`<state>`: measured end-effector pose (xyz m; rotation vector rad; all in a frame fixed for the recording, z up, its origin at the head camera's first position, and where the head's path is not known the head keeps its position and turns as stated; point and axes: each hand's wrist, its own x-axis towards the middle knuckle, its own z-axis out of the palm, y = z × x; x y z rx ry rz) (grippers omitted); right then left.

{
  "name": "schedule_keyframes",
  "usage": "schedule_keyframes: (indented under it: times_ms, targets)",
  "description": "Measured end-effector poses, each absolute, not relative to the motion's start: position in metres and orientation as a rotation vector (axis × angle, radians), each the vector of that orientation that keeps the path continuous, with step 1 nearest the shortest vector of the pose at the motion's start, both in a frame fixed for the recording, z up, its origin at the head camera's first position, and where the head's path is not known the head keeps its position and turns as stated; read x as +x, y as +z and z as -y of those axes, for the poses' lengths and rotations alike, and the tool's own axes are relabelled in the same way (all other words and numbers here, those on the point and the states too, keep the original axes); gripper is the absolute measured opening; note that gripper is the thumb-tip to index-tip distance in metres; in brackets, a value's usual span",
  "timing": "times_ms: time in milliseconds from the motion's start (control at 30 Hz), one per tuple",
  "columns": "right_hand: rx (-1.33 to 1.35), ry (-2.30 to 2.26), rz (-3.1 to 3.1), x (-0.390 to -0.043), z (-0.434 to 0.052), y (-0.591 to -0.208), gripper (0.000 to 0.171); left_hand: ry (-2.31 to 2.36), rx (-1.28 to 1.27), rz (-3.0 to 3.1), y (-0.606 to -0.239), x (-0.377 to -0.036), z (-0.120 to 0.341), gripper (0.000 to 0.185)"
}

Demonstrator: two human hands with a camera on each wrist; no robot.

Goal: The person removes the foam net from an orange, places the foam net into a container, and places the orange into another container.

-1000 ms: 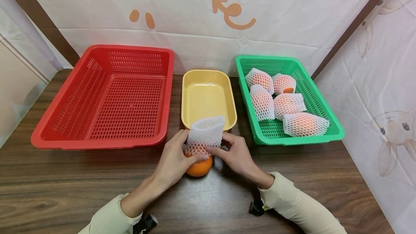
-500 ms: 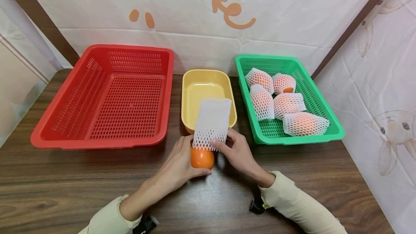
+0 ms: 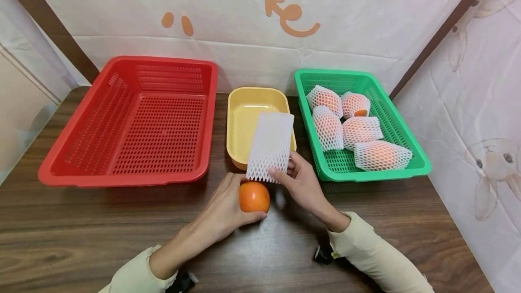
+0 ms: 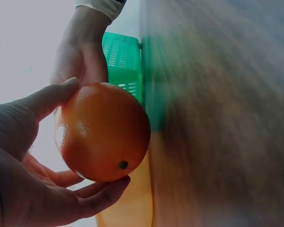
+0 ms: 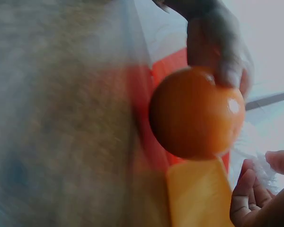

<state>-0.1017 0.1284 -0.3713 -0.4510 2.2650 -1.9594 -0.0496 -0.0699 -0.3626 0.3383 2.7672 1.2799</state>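
My left hand (image 3: 228, 202) grips the bare orange (image 3: 254, 196) just above the surface (image 3: 81, 229). My right hand (image 3: 299, 180) pinches the white foam net (image 3: 270, 147), held over the yellow tray (image 3: 244, 112).

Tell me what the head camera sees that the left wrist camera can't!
Only the head camera shows the red basket, the white foam net pinched by the right hand, and five wrapped fruits in the green basket. Only the left wrist camera shows the orange's dark dot close up. Both show the orange gripped by the left hand.
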Motion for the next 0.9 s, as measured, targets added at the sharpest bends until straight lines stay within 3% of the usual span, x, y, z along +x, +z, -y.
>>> schedule_keyframes:
  times_ms: [733,900]
  targets:
    - [-0.349,-1.895,-2.314,-0.130,-0.116,-0.343,0.037,1.436,0.769,-2.944,-0.320,-0.041,0.107,0.065]
    - [-0.291,-1.843,-2.337,-0.140,-0.109,-0.339,0.036,1.451,0.766,-3.028,-0.307,-0.048,0.119,0.068]
